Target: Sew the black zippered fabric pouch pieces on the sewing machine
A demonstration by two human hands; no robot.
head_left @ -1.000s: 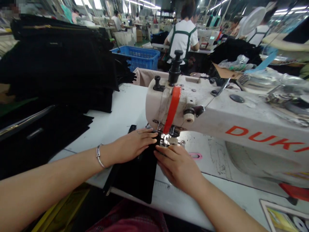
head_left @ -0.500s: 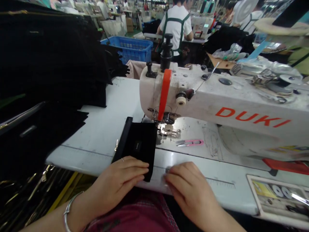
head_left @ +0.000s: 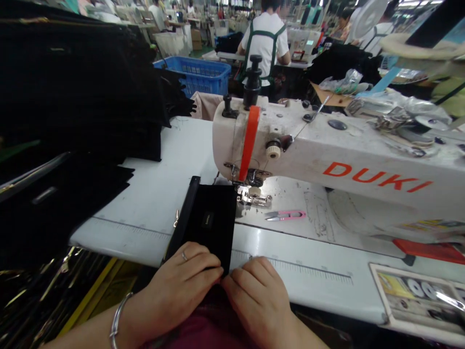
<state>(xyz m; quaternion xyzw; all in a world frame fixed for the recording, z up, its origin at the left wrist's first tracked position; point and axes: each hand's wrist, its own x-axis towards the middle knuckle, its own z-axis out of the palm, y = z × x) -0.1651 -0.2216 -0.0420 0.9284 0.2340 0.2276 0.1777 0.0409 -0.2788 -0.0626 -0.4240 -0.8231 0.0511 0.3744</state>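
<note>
A flat black zippered pouch [head_left: 214,220] with a small label lies on the sewing machine table, its right edge beside the presser foot [head_left: 252,196]. A gold zipper pull [head_left: 176,218] hangs at its left side. My left hand [head_left: 189,276] is closed on the pouch's near end, thumb and fingers pinched together. Against its fingertips, my right hand [head_left: 257,291] is closed at the pouch's near right corner, fingers curled inward; the fabric between the fingertips is mostly hidden. Pink thread snips [head_left: 286,214] lie right of the presser foot.
The white sewing machine [head_left: 308,145] spans the right side. Tall stacks of black fabric pieces [head_left: 80,92] rise at the left, above a yellow-edged container [head_left: 90,291] of zippered items. A blue basket [head_left: 203,72] stands behind, and a person [head_left: 265,43] sits beyond it.
My right hand has moved left from the bare table to the pouch's near corner, meeting my left hand. The left hand's fingers have curled from lying flat on the pouch to pinching its near end.
</note>
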